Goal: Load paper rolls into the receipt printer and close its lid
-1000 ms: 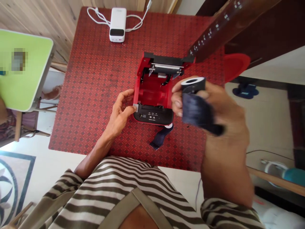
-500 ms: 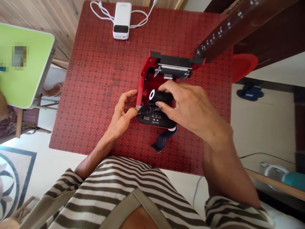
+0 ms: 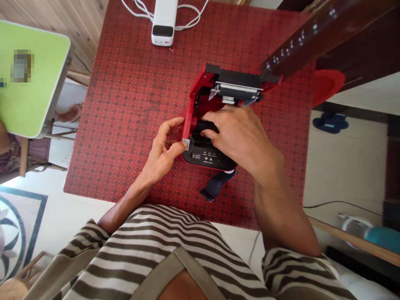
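Observation:
A red and black label printer [image 3: 210,157] stands on the table with its lid [image 3: 239,79] raised at the back. My left hand [image 3: 167,150] grips the printer's front left corner, thumb on a small grey piece and fingers against the red side wall. Inside the open compartment, my right hand [image 3: 240,137] has its thumb and fingers closed around a black roll [image 3: 204,126]. Much of that roll is hidden by the hand and the wall. From the printer's front edge a dark strip [image 3: 215,186] hangs onto the table.
A white power bank [image 3: 163,25] with white cables lies at the table's far side. The red patterned table [image 3: 134,75] has a shiny brown post [image 3: 290,46] at its back right. To the left is a green table [image 3: 37,100], with part of another person beside it.
My right hand has lowered the black roll into the compartment, and its white-ringed end no longer shows. My left hand stays at the printer's corner. The view has shifted slightly.

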A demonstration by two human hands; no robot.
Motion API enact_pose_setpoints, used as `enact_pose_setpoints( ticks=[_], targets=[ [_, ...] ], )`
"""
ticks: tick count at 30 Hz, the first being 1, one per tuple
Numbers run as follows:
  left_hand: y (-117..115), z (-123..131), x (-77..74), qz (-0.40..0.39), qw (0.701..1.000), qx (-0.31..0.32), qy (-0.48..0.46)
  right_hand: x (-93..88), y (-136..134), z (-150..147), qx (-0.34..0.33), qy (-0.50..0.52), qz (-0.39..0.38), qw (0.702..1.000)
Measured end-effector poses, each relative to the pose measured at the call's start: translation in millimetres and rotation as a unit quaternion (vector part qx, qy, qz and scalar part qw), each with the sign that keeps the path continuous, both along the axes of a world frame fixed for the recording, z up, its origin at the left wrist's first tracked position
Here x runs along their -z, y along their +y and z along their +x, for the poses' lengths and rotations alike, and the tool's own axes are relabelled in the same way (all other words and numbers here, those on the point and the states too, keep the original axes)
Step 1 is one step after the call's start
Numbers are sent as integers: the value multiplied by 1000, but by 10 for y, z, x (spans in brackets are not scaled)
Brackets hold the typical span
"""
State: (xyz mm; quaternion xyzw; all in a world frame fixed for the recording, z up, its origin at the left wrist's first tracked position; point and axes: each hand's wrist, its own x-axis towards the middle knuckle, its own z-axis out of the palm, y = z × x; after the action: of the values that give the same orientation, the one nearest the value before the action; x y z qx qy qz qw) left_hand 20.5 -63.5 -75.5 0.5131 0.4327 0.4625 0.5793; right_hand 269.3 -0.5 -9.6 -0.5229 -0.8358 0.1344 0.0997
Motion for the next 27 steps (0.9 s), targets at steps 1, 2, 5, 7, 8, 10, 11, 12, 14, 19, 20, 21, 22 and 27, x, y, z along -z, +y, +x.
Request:
enact_pose_setpoints(
  ticks=[1,2,5,7,8,10,11,12,14,19,20,21,22,27],
  targets=[
    [-2,0,-7,-1,1000,2,1,34,15,-11,8,-2,3,1000],
    [-3,1,-13,-2,1000,4,3,69,24,-21,14,2,9,1000],
    [-4,6,-24,-4,1000,6,6,155,35,-39,18,31,27,999],
    [-3,8,-22,-2,1000,4,0,187,42,-36,19,33,27,999],
    [-3,8,-20,-1,1000,2,-2,192,48,-31,19,28,24,999],
    [-1,5,-16,-5,1000,1,-3,175,59,-12,10,20,15,1000],
    [1,2,-14,-6,1000,2,-2,150,60,1,1,19,11,1000],
    [2,1,-13,-6,1000,4,-1,112,52,16,-6,22,8,1000],
    [6,0,-11,-3,1000,4,1,-3,2,48,-9,34,5,999],
    [13,7,11,7,1000,-14,0,-379,-305,148,-11,125,-20,992],
    [16,7,16,7,1000,-13,-3,-425,-368,170,-17,145,-30,989],
    [21,5,20,9,1000,-11,-5,-449,-420,190,-22,159,-39,986],
    [27,1,23,11,1000,-9,-6,-454,-461,207,-26,167,-45,985],
    [51,-29,18,29,999,-4,11,-326,-524,211,-51,180,-37,982]
  ],
)
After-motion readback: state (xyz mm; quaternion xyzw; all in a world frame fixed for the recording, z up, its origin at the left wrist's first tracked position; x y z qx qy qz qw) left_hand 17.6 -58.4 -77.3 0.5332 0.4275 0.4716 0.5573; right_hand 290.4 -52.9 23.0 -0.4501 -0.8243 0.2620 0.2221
